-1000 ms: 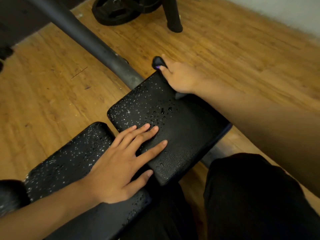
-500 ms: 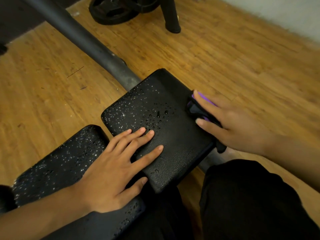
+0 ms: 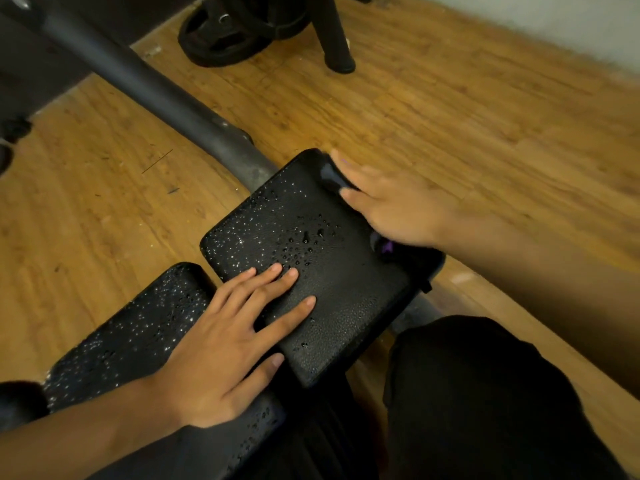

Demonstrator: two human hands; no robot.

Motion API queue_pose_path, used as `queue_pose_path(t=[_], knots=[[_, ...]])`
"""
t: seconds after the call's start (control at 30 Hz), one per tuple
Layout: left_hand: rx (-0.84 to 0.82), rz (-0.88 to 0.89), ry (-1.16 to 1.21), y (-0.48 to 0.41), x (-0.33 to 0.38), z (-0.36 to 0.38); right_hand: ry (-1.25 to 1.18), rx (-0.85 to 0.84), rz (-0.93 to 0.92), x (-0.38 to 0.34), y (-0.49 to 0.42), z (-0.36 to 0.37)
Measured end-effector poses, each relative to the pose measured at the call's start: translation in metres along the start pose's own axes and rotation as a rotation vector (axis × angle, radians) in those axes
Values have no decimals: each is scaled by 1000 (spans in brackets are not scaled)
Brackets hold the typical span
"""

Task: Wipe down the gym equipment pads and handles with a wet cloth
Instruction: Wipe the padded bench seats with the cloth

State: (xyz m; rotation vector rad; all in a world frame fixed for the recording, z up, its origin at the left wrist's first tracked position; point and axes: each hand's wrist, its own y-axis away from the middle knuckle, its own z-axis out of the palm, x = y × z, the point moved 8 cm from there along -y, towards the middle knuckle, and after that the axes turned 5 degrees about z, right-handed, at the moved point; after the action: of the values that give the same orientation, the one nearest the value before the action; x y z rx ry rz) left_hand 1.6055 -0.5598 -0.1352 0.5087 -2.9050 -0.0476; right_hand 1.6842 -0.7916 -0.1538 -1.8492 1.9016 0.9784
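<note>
Pad (image 3: 311,258): centre of frame, black pebbled vinyl, rounded rectangle, set on a diagonal. Water beads cover its upper-left half, with bigger drops near the middle; the lower right looks matte with few drops.

Second pad (image 3: 128,341): lower left, same vinyl, longer shape, beaded with fine droplets. There is a narrow gap between the two.

Left hand (image 3: 221,344): lies flat with palm down and fingers straight and slightly spread. It bridges both pads, fingertips on the centre one, thumb along its near edge.

Right hand (image 3: 391,206): motion-blurred, at the pad's upper-right edge. Fingers are laid out roughly straight, pressing flat on the cloth (image 3: 329,176).

Cloth: dark and glossy-wet, mostly hidden under the right hand. One end pokes out at the pad's top corner, and a bit with a purple patch shows below the wrist. Weave can't be made out.

Tube (image 3: 156,88): thick round matte grey steel, running from upper left down under the pad.

Floor (image 3: 467,116): warm wood planks, scuffed. Black weight plate (image 3: 228,32) and a round black post (image 3: 334,36) at top centre. Black trousers (image 3: 485,393) fill the lower right.
</note>
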Motion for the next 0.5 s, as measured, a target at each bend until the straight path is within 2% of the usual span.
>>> queue_pose_path(t=[0.1,0.17,0.3,0.43,0.5], knots=[[13,11,-6,-1,0,-1,-94,28,-27,18,70,-3],[16,13,-22,-2,0,-1,-35,79,-58,24,82,-3],[9,24,-31,-3,1,0,149,97,-90,-5,8,-1],[-25,23,-21,-2,-2,2,100,45,-5,-39,-92,-4],[-30,28,-22,-2,-3,2,86,20,19,-43,-107,-3]])
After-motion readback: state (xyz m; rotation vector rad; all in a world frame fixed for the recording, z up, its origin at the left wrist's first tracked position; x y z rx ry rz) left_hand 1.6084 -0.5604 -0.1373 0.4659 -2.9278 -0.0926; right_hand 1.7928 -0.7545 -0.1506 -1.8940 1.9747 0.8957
